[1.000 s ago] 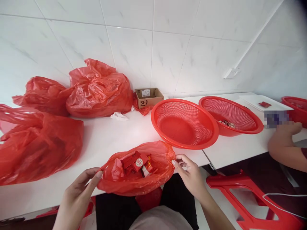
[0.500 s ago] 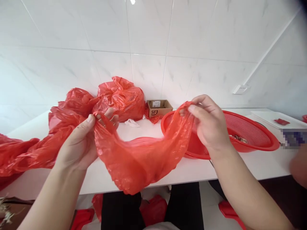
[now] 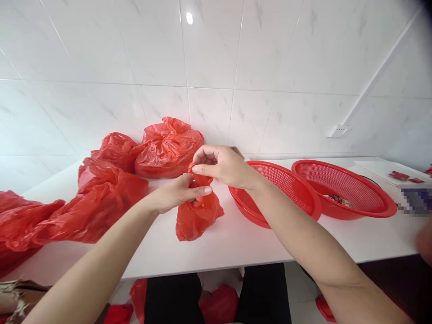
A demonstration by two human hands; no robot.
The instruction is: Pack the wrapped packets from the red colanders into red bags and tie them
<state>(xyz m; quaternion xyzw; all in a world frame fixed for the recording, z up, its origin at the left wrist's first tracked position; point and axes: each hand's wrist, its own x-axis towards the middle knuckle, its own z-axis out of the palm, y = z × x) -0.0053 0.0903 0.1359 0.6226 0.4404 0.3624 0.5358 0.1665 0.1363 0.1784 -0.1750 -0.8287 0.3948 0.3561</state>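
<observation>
A thin red plastic bag [image 3: 197,218] hangs bunched at its top between my two hands, over the white table. My left hand [image 3: 180,191] is closed round the gathered neck, thumb pointing right. Just above it, my right hand [image 3: 224,166] pinches the twisted upper end of the bag between thumb and fingers. The bag's lower part droops over the tabletop; whether it touches the surface I cannot tell. What it contains, if anything, is hidden.
Tied red bags [image 3: 168,148] and loose red plastic [image 3: 104,198] lie on the left. Right of my hands stand a red colander [image 3: 246,207] and another colander [image 3: 357,213] holding small pieces. A white tray [image 3: 369,168] bears red packets. A cardboard box [image 3: 237,153] is mostly hidden.
My hands, earlier wide apart with the bag stretched between them, have come together. The bag's opening is now gathered into a narrow neck, and my right hand has moved left.
</observation>
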